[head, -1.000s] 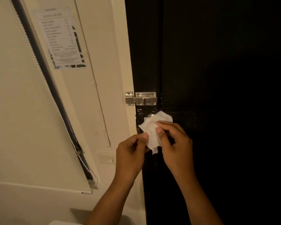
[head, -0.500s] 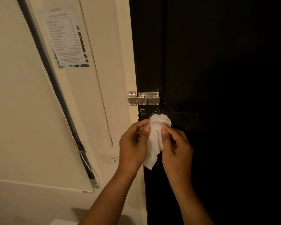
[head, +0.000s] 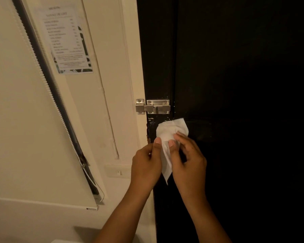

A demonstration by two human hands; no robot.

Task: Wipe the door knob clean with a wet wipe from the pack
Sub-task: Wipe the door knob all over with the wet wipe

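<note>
- Wet wipe draped over hidden door knob on dark door.
- Left hand and right hand both pinching wipe.
- Silver bolt latch just above.

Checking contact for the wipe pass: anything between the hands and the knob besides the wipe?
Nothing visible. The wipe is draped over the spot just below the latch, hiding the knob itself. Left hand and right hand pinch the wipe from either side; only it lies between fingers and knob.
</note>
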